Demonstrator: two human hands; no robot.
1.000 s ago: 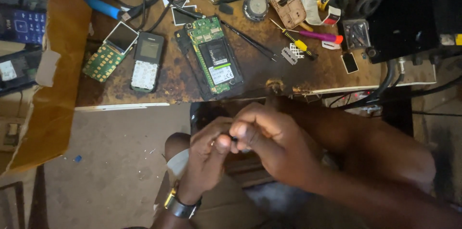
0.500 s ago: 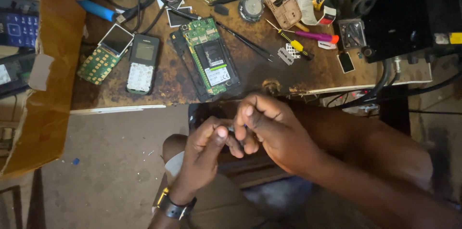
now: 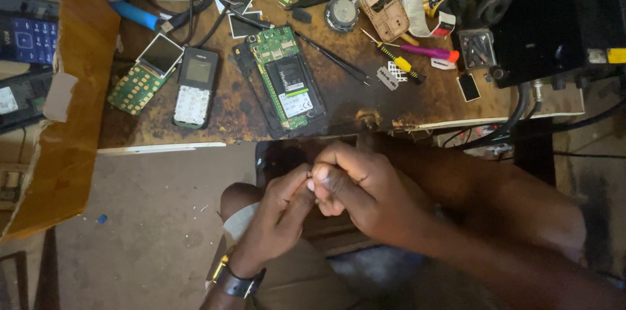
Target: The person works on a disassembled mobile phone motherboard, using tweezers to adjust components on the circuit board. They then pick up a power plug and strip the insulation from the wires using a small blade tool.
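scarred brown workbench (image 3: 365, 98) strewn with an opened phone (image 3: 287, 82), grey handset (image 3: 194, 87), screwdrivers; bare concrete floor (image 3: 150, 206) below. left hand (image 3: 277, 219) and right hand (image 3: 362, 192) pinch together, contents hidden.

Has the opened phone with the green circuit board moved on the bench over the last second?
No. The opened phone with the green circuit board lies as before beside the grey keypad phone on the stained wooden bench; only the camera shifted slightly.

Left hand (image 3: 277, 215) and right hand (image 3: 362, 192) have drawn closer, fingertips now meeting
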